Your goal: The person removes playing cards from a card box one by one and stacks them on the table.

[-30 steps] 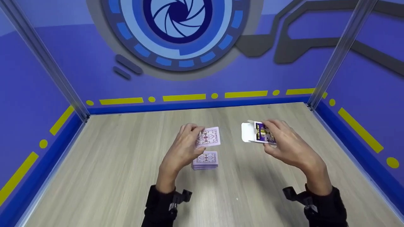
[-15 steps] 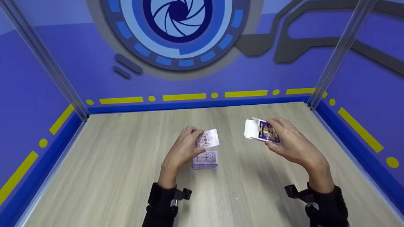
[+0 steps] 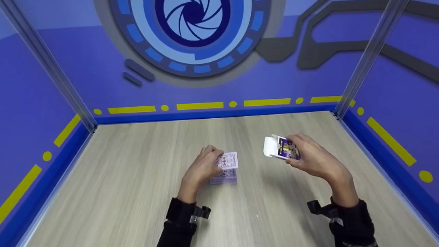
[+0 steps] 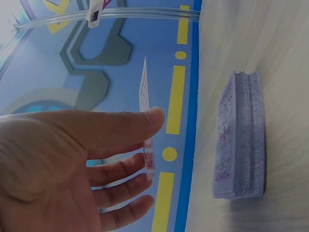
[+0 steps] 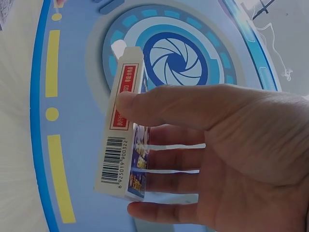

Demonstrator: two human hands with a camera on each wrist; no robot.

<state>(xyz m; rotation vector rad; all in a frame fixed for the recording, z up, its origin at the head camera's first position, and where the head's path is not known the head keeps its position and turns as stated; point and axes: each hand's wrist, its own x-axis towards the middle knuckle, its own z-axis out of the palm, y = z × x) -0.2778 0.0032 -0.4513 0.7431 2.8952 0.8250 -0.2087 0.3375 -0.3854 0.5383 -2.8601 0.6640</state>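
My left hand (image 3: 201, 168) pinches a thin playing card (image 3: 230, 160) with a pink and red patterned back, between thumb and fingers. In the left wrist view the card (image 4: 144, 96) shows almost edge-on, raised off the table. Below it a stacked deck of cards (image 4: 248, 140) lies on the table, partly covered by the held card in the head view. My right hand (image 3: 319, 159) grips a small card box (image 3: 287, 149), purple and yellow on its face, with its white flap (image 3: 271, 146) open toward the left. A barcode runs along the box's side (image 5: 112, 159) under the thumb.
The light wood table (image 3: 137, 192) is bounded by blue panels at the back (image 3: 192, 92) and both sides. Metal posts (image 3: 372, 58) stand at the back corners. Black straps with small cameras sit on both wrists.
My left hand has come down and slightly toward me with the card, now overlapping the deck. The right hand shifted slightly right, then back left and lower, with the box.
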